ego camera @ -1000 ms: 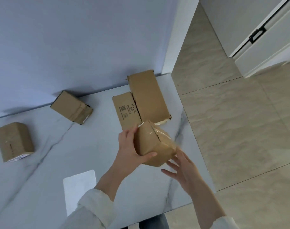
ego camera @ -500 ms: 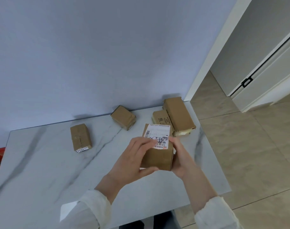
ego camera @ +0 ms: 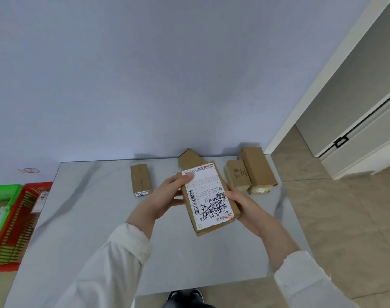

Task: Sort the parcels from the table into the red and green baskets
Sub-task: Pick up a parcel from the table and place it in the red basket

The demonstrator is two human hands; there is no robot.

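Holding one parcel (ego camera: 209, 197) up over the table (ego camera: 89, 218) to read its label (ego camera: 206, 185)

Gripped from both sides, with the left hand (ego camera: 165, 196) curled round the far left edge and the right hand (ego camera: 245, 205) curled round the right edge. Tipped with the white label facing up at the eyes, most likely to find out which basket to pick. Four more brown boxes waiting on the table: a small tagged parcel (ego camera: 140, 180) just left of the hands, a parcel by the wall (ego camera: 189, 157) partly hidden behind the held one, a flat parcel (ego camera: 237, 176) touching a long parcel (ego camera: 258, 167) in the far right corner. Down past the table's left end, a red basket (ego camera: 12, 230) beside a green basket (ego camera: 3, 192), so probably a carry to the left next, with a firm grip against slipping
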